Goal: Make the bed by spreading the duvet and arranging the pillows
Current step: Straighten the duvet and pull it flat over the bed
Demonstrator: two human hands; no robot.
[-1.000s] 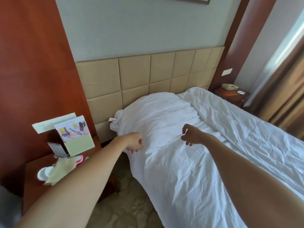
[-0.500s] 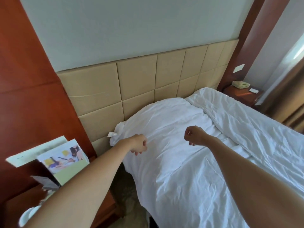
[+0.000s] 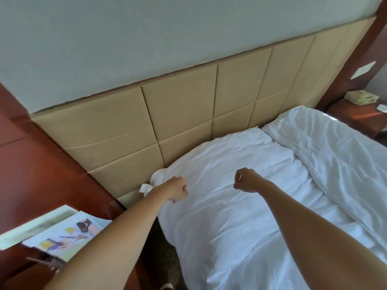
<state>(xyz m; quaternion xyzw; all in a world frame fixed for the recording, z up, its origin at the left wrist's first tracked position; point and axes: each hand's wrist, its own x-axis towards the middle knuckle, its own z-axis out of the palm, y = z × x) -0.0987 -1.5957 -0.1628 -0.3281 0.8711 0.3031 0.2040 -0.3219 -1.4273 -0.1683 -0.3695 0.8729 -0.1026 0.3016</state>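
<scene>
Item: white crumpled cotton duvet (image 3: 240,206), lying across the lower centre and right of the frame, its top edge resting against the beige padded square-panelled headboard (image 3: 188,114). We are holding both fists over its upper end: our left hand (image 3: 178,189), at centre left, is curled at the duvet's near edge, and our right hand (image 3: 245,181), at centre, is curled above the fabric; we cannot tell whether either fist is pinching cloth. The hands are staying apart, as they were a second ago. Changed since then: we are leaning closer to the head of the bed, so the headboard is now filling the middle of the frame, and the red-brown wooden bedside table (image 3: 25,264) with its glossy printed leaflets (image 3: 62,241) is sliding to the lower left. We are judging from this that the duvet is being drawn up toward the headboard and that spreading is nearly finished on this side. Orientation: the duvet's long axis is running from the headboard toward the lower right of the frame, its top end pointing to the upper left. A second white bedding mass, a folded ridge (image 3: 335,155), is lying alongside at the right, following the same axis. No separate pillow is showing; a small white knotted corner (image 3: 155,181) is poking out beside our left wrist.
</scene>
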